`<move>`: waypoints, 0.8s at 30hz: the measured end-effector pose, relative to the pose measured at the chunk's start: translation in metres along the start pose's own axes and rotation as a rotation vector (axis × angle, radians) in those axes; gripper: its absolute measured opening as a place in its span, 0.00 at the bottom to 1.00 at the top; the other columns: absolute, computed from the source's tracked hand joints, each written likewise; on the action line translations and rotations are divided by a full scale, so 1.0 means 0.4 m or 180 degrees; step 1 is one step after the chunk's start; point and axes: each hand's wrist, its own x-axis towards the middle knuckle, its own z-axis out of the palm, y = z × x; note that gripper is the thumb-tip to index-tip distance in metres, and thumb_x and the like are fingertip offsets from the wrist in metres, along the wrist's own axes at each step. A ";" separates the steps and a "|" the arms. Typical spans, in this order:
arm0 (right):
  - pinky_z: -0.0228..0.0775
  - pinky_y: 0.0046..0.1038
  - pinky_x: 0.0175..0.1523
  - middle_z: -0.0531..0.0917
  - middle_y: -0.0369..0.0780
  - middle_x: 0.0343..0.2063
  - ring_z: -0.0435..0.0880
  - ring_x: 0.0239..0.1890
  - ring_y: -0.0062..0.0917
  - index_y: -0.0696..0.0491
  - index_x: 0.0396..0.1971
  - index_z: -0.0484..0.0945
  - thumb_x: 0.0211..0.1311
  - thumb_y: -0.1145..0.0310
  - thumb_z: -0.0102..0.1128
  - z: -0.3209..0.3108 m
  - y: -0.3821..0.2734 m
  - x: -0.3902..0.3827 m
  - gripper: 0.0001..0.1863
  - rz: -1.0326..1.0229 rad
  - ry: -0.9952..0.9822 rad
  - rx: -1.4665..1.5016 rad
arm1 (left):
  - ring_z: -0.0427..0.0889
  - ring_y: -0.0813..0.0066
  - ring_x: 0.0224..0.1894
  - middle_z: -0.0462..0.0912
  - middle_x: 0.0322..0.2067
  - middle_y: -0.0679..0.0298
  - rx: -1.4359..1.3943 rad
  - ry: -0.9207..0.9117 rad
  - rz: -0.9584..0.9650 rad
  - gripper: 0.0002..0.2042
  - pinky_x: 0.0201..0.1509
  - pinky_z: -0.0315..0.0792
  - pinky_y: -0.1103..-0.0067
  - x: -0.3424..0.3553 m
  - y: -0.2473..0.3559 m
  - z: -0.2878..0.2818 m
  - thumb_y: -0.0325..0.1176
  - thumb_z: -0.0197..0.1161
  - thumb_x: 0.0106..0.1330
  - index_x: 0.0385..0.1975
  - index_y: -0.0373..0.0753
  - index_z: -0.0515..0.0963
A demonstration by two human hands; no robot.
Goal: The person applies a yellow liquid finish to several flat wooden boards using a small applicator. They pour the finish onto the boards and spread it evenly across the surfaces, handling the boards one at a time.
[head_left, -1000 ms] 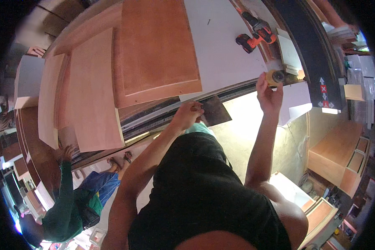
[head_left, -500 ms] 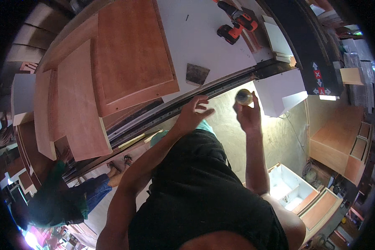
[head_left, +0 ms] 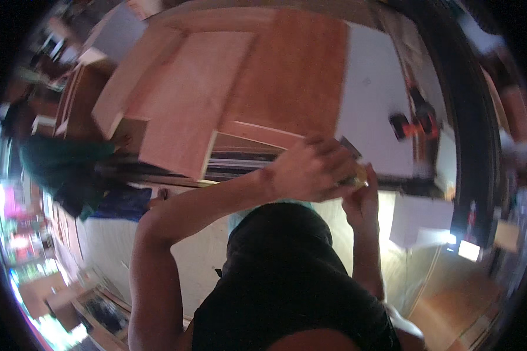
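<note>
Both hands meet in front of me. My right hand [head_left: 360,205] grips a small round yellow object [head_left: 360,174], possibly a roll or tin. My left hand [head_left: 310,167] reaches across, its fingers curled onto the top of that object; blur hides their exact contact. A small dark flat piece [head_left: 348,146] shows just behind my left fingers. Beyond lie plywood panels [head_left: 287,70] on a white sheet [head_left: 369,117], with an orange-and-black cordless drill [head_left: 416,123] at its right side.
A co-worker in green [head_left: 64,169] bends at the left beside wooden pieces. A long black beam [head_left: 468,152] runs down the right, above a white box [head_left: 421,222]. Dark rails [head_left: 240,164] line the bench's near edge; wooden carcasses [head_left: 93,310] sit at lower left.
My left hand has moved right and closed onto the object in my right hand, which has come lower than a second ago. The view has swung, shifting the bench and drill rightward.
</note>
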 end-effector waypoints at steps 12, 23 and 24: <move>0.76 0.38 0.64 0.78 0.42 0.56 0.78 0.61 0.31 0.53 0.61 0.69 0.73 0.58 0.60 0.306 0.151 0.099 0.23 -0.0719 -0.0992 -0.0587 | 0.84 0.61 0.24 0.86 0.25 0.52 -0.1229 0.1778 -0.3423 0.22 0.31 0.76 0.68 -0.183 -0.053 -0.187 0.46 0.59 0.73 0.27 0.28 0.83; 0.78 0.39 0.62 0.80 0.40 0.47 0.82 0.53 0.32 0.55 0.55 0.72 0.69 0.60 0.64 0.497 0.467 0.245 0.21 0.0121 -0.0853 -0.0007 | 0.66 0.83 0.25 0.68 0.24 0.73 -0.2142 0.2708 -0.5183 0.16 0.29 0.61 0.80 -0.431 -0.127 -0.532 0.48 0.54 0.76 0.33 0.42 0.74; 0.77 0.39 0.62 0.80 0.40 0.47 0.81 0.53 0.32 0.55 0.53 0.73 0.69 0.59 0.65 0.510 0.489 0.261 0.20 0.0241 -0.0723 0.0140 | 0.67 0.82 0.26 0.69 0.25 0.72 -0.1949 0.2567 -0.5002 0.16 0.30 0.62 0.80 -0.465 -0.122 -0.556 0.48 0.53 0.77 0.36 0.40 0.75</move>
